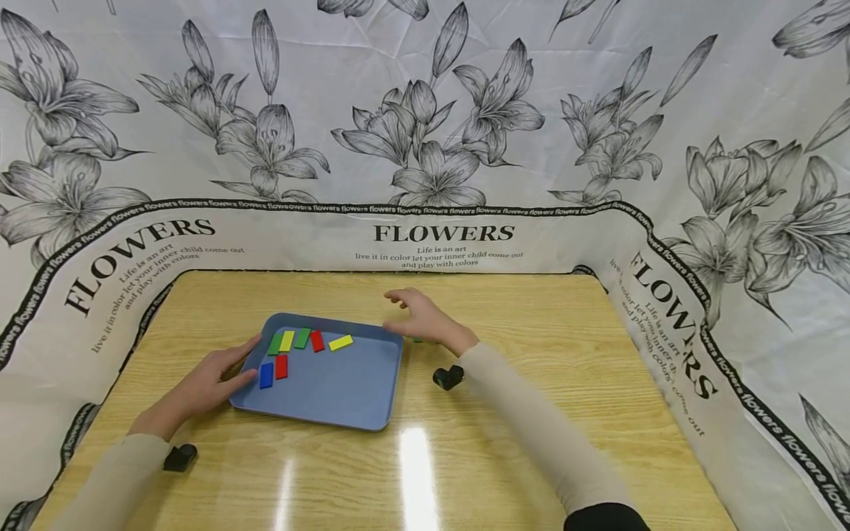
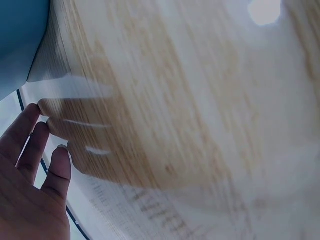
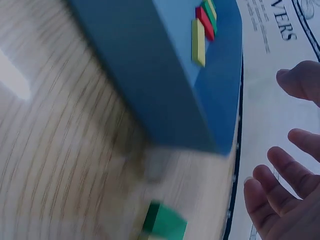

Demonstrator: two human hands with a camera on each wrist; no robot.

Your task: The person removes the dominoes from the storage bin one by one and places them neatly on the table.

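A blue-grey tray lies left of the table's middle, with several small flat blocks toward its back left. Among them are a blue block, a red block and a yellow block. My left hand rests at the tray's left rim, its fingers fairly straight. Over the tray's back right corner is my right hand, thumb and fingers spread apart with nothing between them. A green block is on the table beyond the tray's right side, mostly hidden behind the right wrist in the head view.
The wooden table carries bright light reflections near its front. White cloth printed with flowers and lettering surrounds its back and sides. Black wrist cameras, one at the right wrist and another at the left, stick out from the sleeves.
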